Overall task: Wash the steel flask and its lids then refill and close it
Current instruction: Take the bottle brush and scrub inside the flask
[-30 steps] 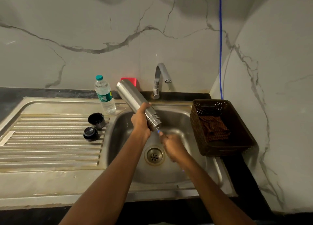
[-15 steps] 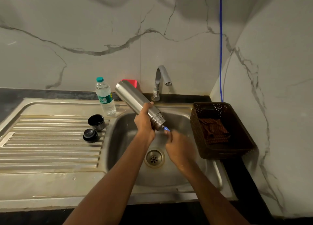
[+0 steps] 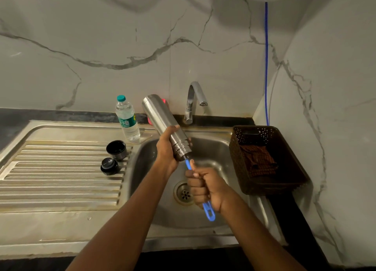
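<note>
Leaning over the sink bowl (image 3: pixel 211 148), the steel flask (image 3: pixel 160 120) is held slanted. Its open mouth is pointed down and to the right, and its closed bottom is up near the wall. The flask is gripped near the mouth end by the left hand (image 3: pixel 165 150), with the fingers curled round it.

A blue brush handle (image 3: pixel 209 211) is gripped in the right hand (image 3: pixel 203 186). The fingers are closed in a fist round it, and the thumb is laid up along it. The top of the handle is pushed into the flask's mouth, so the brush head is hidden inside. The looped end is seen below the fist, near the drain (image 3: pixel 183 193).

Two black lids are set on the ribbed draining board (image 3: pixel 61 179), just left of the bowl. The cup lid (image 3: pixel 116 149) is stood open side up, and the round stopper (image 3: pixel 109 165) is placed just in front of it. A plastic water bottle (image 3: pixel 127 120) with a teal cap is stood upright behind them.

A curved tap (image 3: pixel 193 99) is fixed at the back of the sink. A brown basket (image 3: pixel 270 187) is set on the right side, with a brown cloth (image 3: pixel 257 158) laid inside. A red thing (image 3: pixel 164 102) is partly hidden behind the flask.
</note>
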